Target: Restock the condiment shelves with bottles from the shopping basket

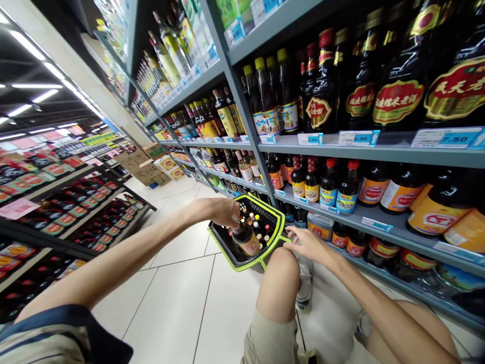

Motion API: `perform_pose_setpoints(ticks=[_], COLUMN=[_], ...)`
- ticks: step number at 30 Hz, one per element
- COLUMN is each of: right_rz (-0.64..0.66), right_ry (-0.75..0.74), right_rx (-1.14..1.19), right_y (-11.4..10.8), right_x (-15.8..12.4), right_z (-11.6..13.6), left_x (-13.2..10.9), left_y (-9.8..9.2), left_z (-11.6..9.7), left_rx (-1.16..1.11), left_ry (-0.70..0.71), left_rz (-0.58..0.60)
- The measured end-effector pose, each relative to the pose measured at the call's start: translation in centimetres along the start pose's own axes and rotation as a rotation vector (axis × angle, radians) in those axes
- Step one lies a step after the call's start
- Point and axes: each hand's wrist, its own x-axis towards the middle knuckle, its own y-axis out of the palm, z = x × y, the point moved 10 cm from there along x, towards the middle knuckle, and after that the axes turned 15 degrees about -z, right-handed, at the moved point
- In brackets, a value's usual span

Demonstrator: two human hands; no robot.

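My left hand [226, 211] is closed round the top of a dark glass bottle [248, 240] with an orange and pale label. The bottle leans inside a black shopping basket [223, 240] with a lime-green rim. Several other bottles stand in the basket, their red, yellow and pale caps [261, 227] facing up. Beside the basket's right edge and just above my knee, my right hand [303, 241] has its fingers stretched toward the green rim. Nothing shows in it, and whether its fingertips touch the basket is unclear.
Grey shelving [364, 151] full of dark bottles runs along the right, with price tags [358, 138] on its edges. A bottle rack [94, 202] stands at the left. Cardboard boxes [140, 167] are stacked farther down the tiled aisle [174, 293]. My bent knee [280, 278] is beside the basket.
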Motion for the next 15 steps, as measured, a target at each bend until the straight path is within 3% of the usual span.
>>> perform_pose_setpoints(ticks=[4,7,10,13,15], right_rz=[0.066,0.055,-0.072,-0.229,-0.314], right_ry=[0.009,0.036,0.065,0.099,0.11], right_rx=[0.198,0.315,0.484,0.584,0.585], right_y=[4.0,4.6,2.8,0.1,-1.6], right_x=[-1.7,-2.6,-2.9,-3.2,-3.6], right_z=[3.3,5.9,8.2,9.3,9.4], left_x=[-4.6,-6.9,-7.5,-6.7,-5.2], left_y=[-7.3,-11.2,-14.3,-16.0,-17.2], left_z=[-5.3,-9.0,-10.9,-11.4,-10.6], left_rx=[-0.029,-0.152,-0.261,-0.351,-0.415], left_ry=[0.021,0.131,0.187,0.151,0.052], left_rz=[0.056,0.114,0.098,0.076,-0.078])
